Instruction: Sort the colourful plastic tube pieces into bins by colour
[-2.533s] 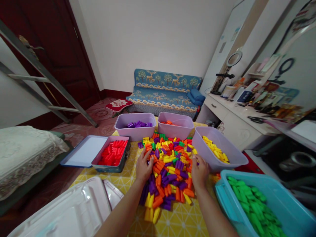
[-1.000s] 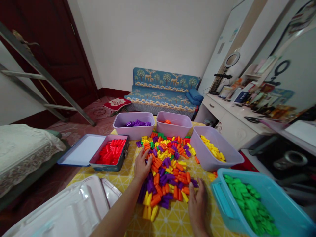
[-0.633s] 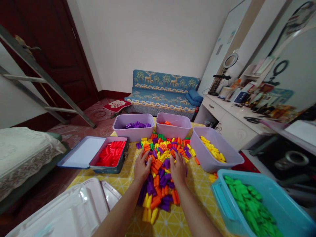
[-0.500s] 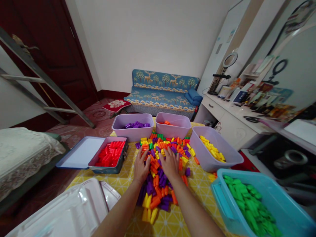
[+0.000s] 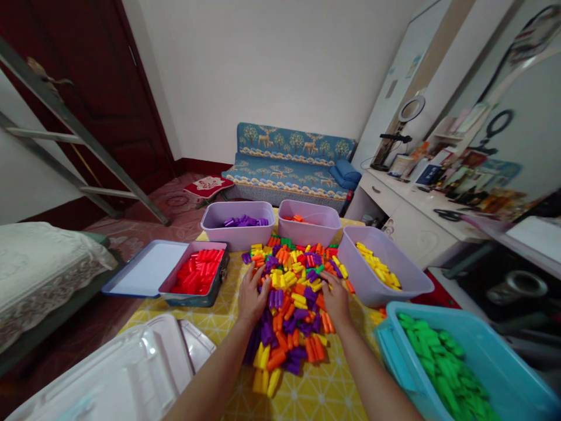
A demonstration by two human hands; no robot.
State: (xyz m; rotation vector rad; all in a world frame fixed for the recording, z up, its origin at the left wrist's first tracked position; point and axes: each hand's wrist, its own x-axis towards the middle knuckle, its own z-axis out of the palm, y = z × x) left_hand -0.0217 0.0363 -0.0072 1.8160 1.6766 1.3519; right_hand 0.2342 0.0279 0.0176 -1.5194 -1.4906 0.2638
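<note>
A heap of small tube-like plastic pieces (image 5: pixel 287 310) in purple, orange, yellow, red and green spreads over the yellow patterned tablecloth (image 5: pixel 302 400). My left hand (image 5: pixel 252 297) rests on the heap's left edge, fingers apart, with nothing visible in its grasp. Along the right side lies my right hand (image 5: pixel 336 297), fingers stretched forward and spread. Its fingertips are near a green piece (image 5: pixel 319 270) and some yellow ones; whether they touch the green piece I cannot tell.
Lilac bins hold purple (image 5: pixel 245 221), orange (image 5: pixel 298 218) and yellow pieces (image 5: pixel 379 268). Red pieces (image 5: pixel 199 272) fill an open tin at left; green pieces (image 5: pixel 445 368) lie in a turquoise tub (image 5: pixel 397 351). A white lid (image 5: pixel 114 374) lies front left. Behind stands a blue sofa (image 5: pixel 284 166).
My right hand has moved right, from the heap's middle to its right side, uncovering yellow, purple and orange pieces. Some orange pieces now lie farther right near the front. My left hand has barely moved.
</note>
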